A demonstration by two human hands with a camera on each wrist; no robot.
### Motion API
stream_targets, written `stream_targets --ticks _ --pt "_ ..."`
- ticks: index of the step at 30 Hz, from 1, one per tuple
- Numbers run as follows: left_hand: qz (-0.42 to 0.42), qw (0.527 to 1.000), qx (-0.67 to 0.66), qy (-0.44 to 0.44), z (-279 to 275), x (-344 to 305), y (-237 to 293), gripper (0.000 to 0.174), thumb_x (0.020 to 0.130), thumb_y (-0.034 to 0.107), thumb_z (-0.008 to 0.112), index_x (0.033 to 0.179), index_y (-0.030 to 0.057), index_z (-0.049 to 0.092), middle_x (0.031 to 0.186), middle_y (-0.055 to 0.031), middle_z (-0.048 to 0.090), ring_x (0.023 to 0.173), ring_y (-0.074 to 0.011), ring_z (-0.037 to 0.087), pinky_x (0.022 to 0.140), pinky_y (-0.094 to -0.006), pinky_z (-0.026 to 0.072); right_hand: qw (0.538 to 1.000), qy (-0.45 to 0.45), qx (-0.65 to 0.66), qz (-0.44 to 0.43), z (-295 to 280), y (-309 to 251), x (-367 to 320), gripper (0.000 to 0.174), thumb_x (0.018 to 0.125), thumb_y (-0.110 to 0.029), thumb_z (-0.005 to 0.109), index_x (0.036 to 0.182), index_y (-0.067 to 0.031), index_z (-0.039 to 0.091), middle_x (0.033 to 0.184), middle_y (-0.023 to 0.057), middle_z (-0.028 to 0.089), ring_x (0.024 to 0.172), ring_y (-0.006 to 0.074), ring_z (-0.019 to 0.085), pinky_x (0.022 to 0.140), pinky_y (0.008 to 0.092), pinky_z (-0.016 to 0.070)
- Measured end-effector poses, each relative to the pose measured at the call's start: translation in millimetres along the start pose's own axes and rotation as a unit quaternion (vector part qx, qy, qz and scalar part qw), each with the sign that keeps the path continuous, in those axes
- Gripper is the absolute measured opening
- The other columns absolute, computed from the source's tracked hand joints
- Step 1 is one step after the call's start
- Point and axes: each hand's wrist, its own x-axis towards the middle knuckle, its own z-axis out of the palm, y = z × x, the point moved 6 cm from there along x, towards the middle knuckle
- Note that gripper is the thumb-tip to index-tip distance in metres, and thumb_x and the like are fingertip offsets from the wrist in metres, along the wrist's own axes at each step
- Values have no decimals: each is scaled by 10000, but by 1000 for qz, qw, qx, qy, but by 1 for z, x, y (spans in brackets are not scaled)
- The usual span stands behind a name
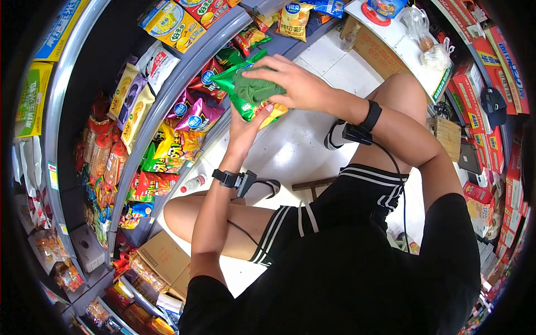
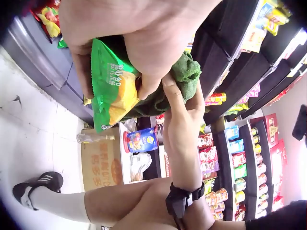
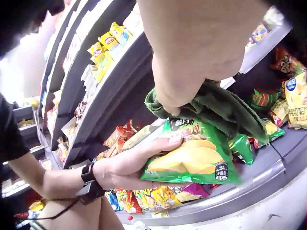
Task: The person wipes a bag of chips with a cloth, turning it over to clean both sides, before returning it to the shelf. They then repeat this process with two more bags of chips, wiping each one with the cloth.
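Note:
In front of the lower shelf, my left hand [image 1: 244,131] grips a green bag of potato chips [image 3: 201,160] from below, thumb over its printed front. A dark green cloth [image 3: 225,109] lies bunched against the bag's upper part. My right hand [image 1: 298,86] holds this cloth, fingers bent over it, pressed to the bag. Seen from the left wrist, the cloth [image 2: 184,72] bulges out beside the right thumb, and the bag's green edge [image 2: 100,86] shows beyond the left fingers.
Close by on the left, a curved shelf [image 1: 162,84] carries several bright snack bags [image 1: 201,114]. A cardboard box [image 1: 379,56] stands under a white counter at the far right. On the floor lie a plastic bottle [image 1: 192,184] and, at the near left, an opened carton [image 1: 164,254].

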Motion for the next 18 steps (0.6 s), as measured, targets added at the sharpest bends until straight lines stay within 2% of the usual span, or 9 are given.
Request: stream_targets --ticks 2,5,8,13,18 --pt "5 1000 19 7 -6 4 -13 935 985 122 929 1718 70 350 1569 -117 626 1393 -215 667 1181 -374 565 996 -34 -43 -71 7 -8 0 842 824 -44 889 1616 -191 644 1502 110 606 1346 365 606 1133 478 565" --pt "1 1000 27 -5 -10 7 -24 975 967 118 940 1729 77 333 1581 -114 616 1401 -220 667 1174 -369 569 989 -80 -84 -87 17 -17 -2 868 808 -64 913 1619 -215 642 1491 94 601 1321 342 610 1094 464 599" --pt "-9 999 33 -26 -8 9 -32 984 955 120 949 1725 71 338 1565 -111 622 1393 -220 671 1165 -366 574 985 -81 -111 -102 21 -21 -3 884 795 -37 914 1615 -223 642 1483 86 605 1318 336 612 1093 456 614" --pt "-20 997 70 -25 0 2 -19 954 947 138 962 1696 44 379 1508 -112 651 1355 -213 681 1153 -369 579 995 -34 -85 -47 13 -15 -2 886 782 -17 915 1604 -214 648 1495 71 611 1320 346 615 1108 462 612" --pt "35 995 81 -51 8 -1 -13 946 943 139 968 1689 20 400 1494 -119 663 1330 -199 689 1138 -360 586 998 24 -58 -8 -1 -2 4 849 812 25 878 1601 -189 647 1473 82 633 1332 371 615 1135 485 588"
